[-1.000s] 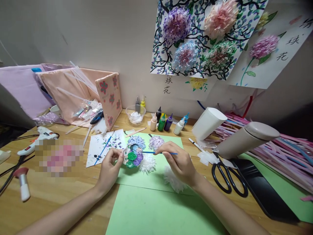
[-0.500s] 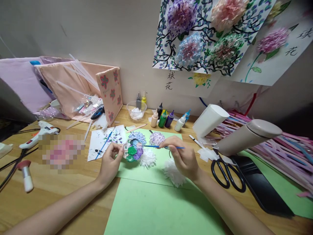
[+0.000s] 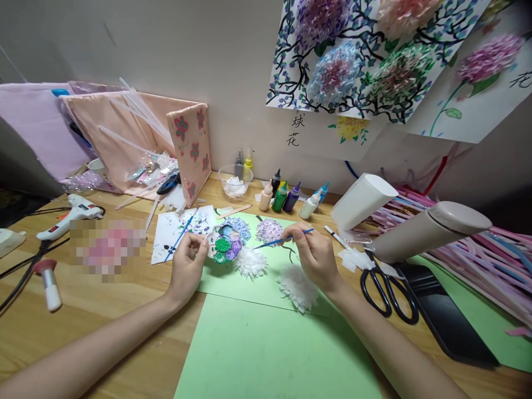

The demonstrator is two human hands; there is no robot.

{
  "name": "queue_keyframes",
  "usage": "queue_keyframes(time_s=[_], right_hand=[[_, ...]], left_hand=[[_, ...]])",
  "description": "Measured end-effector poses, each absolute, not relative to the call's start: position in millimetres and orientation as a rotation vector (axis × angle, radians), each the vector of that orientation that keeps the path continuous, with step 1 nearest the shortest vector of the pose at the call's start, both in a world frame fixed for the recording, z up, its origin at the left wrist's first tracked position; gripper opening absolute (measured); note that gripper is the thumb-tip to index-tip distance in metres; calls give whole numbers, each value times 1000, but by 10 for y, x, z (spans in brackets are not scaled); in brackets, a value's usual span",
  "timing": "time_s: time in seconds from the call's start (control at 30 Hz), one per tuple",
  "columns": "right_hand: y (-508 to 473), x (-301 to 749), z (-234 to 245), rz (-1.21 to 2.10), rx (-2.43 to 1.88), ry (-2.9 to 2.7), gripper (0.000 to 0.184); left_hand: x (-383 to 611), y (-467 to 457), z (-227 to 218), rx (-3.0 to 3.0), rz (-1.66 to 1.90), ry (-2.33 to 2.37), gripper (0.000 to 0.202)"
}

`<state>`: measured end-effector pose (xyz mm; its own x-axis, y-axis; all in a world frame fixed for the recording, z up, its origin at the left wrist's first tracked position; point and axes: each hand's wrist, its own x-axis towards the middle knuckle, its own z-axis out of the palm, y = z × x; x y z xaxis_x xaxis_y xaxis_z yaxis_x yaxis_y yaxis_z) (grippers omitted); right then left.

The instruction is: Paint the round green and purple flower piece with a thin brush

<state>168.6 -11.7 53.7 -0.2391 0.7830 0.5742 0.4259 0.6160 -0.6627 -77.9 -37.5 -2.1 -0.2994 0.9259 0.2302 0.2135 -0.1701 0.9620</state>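
My left hand [image 3: 188, 265] pinches the rim of a small round paint palette [image 3: 225, 245] holding green, purple and blue paint. My right hand [image 3: 315, 254] grips a thin blue paintbrush [image 3: 277, 240], whose tip points left and down toward a white tissue-paper flower [image 3: 250, 262]. A second white flower [image 3: 297, 286] lies just under my right wrist. A blue-tinted flower [image 3: 238, 225] and a purple-tinted flower [image 3: 269, 229] sit behind the palette. All rest on a green paper sheet [image 3: 270, 338].
Several paint bottles [image 3: 285, 197] and a clear bowl [image 3: 235, 180] stand by the wall. Black scissors [image 3: 388, 291], a beige cylinder [image 3: 428, 230] and a white tube [image 3: 363, 201] lie right. A glue gun [image 3: 68, 215] and a paint-spotted paper [image 3: 183, 237] lie left.
My right hand has drawn the brush off the palette and tilted its tip down toward the white flower. The left hand keeps hold of the palette. The view has shifted slightly.
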Motion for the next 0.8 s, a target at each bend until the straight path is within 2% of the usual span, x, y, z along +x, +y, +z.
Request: queue_keyframes(time_s=[0.33,0.53,0.8], right_hand=[[-111,1689,529,462,-977,-1854,34],[-101,1672,504,627,-997,-1819,38],[-80,1689,511,585,-1081,-1712,39]], left_hand=[[-790,-364,-46,1349,1524,1481,19],[-789,-370,-37,1347,1502,1501,21],[-782,-367,-31,1345,1501,1499,22]])
